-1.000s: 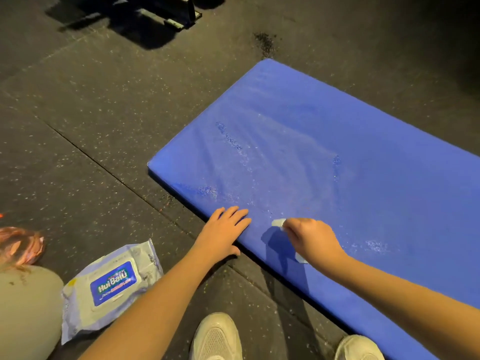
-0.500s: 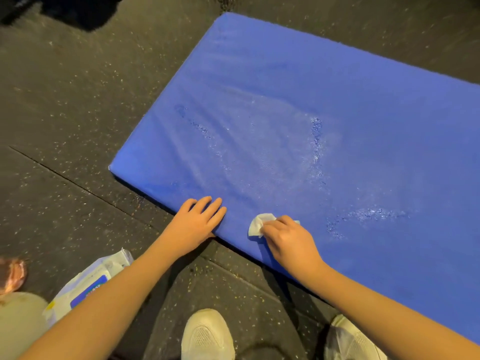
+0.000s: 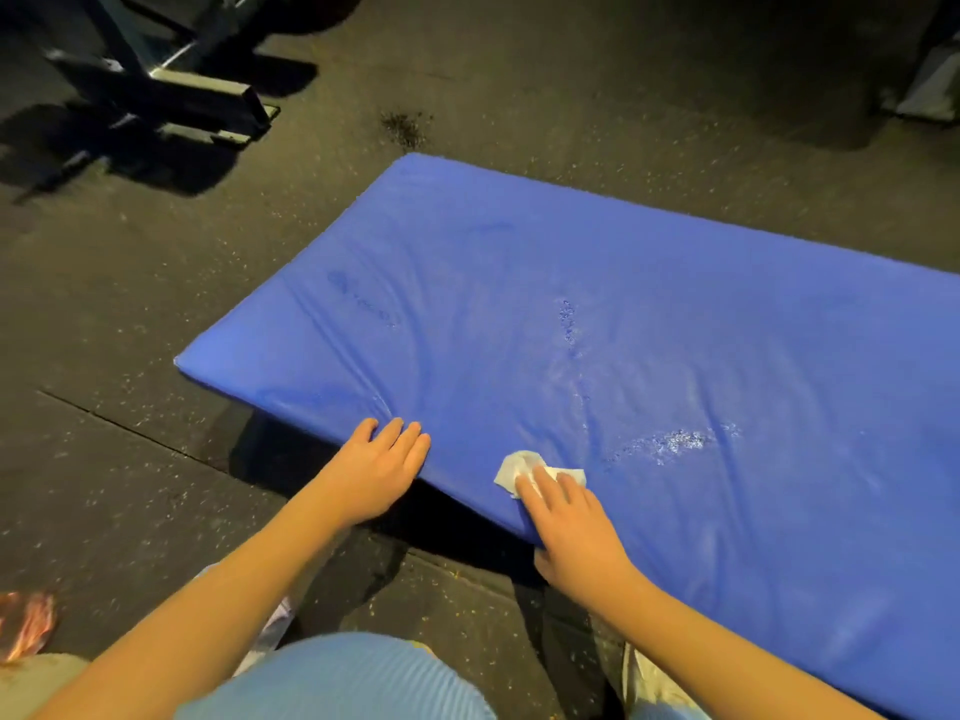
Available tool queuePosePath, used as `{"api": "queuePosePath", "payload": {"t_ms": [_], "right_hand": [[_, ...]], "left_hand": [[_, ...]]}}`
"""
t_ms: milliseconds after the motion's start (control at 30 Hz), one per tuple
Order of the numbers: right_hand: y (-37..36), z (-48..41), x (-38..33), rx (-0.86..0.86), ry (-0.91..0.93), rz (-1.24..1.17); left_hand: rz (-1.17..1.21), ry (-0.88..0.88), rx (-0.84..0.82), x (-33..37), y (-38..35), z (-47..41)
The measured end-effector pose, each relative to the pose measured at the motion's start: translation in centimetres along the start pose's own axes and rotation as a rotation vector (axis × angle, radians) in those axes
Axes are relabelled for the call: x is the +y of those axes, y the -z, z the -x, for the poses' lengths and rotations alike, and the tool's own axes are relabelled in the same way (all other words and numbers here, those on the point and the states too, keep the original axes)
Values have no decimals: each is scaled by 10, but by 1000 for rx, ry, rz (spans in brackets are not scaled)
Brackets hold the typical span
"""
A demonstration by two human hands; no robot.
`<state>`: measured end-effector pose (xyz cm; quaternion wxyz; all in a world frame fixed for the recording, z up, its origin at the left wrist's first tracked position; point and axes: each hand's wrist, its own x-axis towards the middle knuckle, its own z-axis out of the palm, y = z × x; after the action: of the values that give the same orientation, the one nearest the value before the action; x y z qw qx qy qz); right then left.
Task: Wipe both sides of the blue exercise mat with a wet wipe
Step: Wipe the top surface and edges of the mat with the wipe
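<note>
Gripping the near edge of the mat, both hands hold it raised above its shadow on the floor. Left hand: fingers pressed together on top, thumb hidden beneath; creases radiating from the fingertips suggest a lifting pinch. Right hand: fingers flat and together over the crumpled wipe, trapping it against the mat, thumb tucked under the edge. Wet streaks show the upper face at least partly wiped. Two hands on one long edge probably prepare a turn to the underside; the wipe could slip free.
</note>
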<state>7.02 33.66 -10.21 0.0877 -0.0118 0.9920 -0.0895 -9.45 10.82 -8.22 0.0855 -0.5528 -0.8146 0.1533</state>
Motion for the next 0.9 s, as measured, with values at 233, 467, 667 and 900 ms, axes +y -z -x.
{"api": "queuePosePath", "payload": {"t_ms": [233, 467, 667, 900], "right_hand": [[17, 8, 5, 47, -117, 60], [37, 2, 19, 118, -111, 75], [68, 7, 31, 201, -39, 97], [67, 47, 50, 305, -21, 27]], "left_hand": [[-29, 23, -5, -2, 29, -26], [92, 75, 60, -16, 46, -37], [252, 153, -7, -23, 59, -26], [321, 71, -134, -5, 82, -27]]}}
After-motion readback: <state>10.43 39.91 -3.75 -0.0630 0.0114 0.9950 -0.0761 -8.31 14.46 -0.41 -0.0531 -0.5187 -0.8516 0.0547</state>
